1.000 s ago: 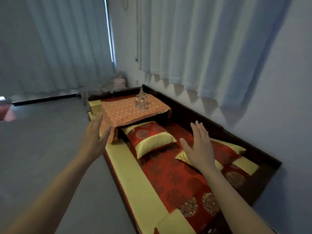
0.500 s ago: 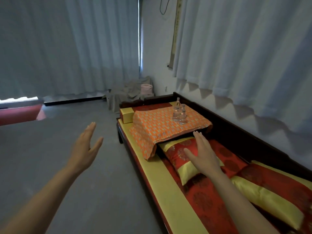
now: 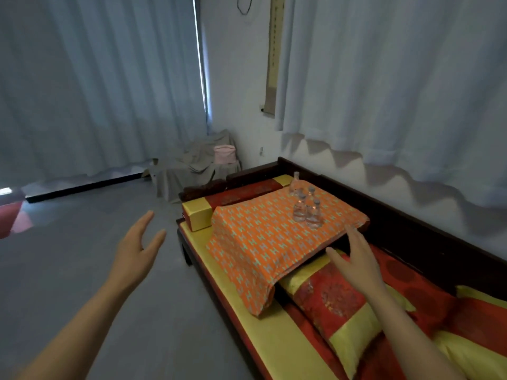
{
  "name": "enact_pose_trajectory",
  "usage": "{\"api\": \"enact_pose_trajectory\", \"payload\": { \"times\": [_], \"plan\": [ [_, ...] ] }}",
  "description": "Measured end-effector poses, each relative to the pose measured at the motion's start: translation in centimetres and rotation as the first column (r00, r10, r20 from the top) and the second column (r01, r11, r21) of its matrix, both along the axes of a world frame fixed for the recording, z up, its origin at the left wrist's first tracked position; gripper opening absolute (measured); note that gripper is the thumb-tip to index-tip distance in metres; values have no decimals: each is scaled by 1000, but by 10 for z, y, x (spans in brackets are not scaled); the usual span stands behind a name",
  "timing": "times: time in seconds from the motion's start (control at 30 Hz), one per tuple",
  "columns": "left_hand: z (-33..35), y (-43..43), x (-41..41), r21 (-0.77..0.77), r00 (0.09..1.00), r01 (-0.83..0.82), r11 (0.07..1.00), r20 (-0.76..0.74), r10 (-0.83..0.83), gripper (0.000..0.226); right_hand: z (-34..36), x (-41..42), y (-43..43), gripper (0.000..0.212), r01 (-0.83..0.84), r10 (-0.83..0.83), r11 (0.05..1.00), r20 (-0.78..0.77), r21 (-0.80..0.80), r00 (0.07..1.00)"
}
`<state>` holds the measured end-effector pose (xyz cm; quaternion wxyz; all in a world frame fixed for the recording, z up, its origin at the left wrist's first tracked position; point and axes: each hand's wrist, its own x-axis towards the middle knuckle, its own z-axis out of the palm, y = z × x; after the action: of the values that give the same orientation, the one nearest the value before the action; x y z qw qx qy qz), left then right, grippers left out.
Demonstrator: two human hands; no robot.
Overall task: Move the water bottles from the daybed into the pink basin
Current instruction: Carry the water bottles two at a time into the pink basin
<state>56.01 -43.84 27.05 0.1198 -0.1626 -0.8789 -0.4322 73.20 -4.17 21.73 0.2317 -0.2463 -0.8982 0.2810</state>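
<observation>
Change since half a second earlier: both hands had come nearer the far end of the daybed (image 3: 277,341), and the bottles had grown larger in view, so the person had walked closer.
Left hand (image 3: 137,250): empty, palm open, fingers spread wide, held out over the grey floor (image 3: 82,270) beside the daybed.
Right hand (image 3: 356,259): empty, open and flat, fingers together, just short of the orange cloth (image 3: 260,237), above a red and yellow cushion (image 3: 340,311).
Water bottles (image 3: 304,208): several small clear ones, upright, clustered on the orange cloth over a raised surface at the daybed's far end, untouched.
Pink basin: possibly the reddish-pink shape (image 3: 9,212) at the left edge; too cropped to tell.
Other pink thing: a pale pink container (image 3: 225,154) on grey draped fabric in the corner.
Task meaning: nothing was moved yet; the reach for a first bottle seemed close.
</observation>
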Motion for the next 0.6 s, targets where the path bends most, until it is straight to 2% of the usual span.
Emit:
{"api": "enact_pose_trajectory", "payload": {
  "times": [0.17, 0.37, 0.6],
  "plan": [
    [-17, 26, -105, 170, 989, 46, 984, 133, -69, 56, -7, -88, 4, 70, 96, -107, 979, -51, -181, 993],
    [-48, 69, -253, 310, 926, 170, 936, 273, -259, 50, -37, -193, 23, 65, 237, -319, 876, -135, -419, 938],
    [-69, 149, -408, 286, 788, 429, 857, 346, -510, 46, -67, -271, 37, 65, 364, -520, 757, -162, -542, 839]
  ]
}}
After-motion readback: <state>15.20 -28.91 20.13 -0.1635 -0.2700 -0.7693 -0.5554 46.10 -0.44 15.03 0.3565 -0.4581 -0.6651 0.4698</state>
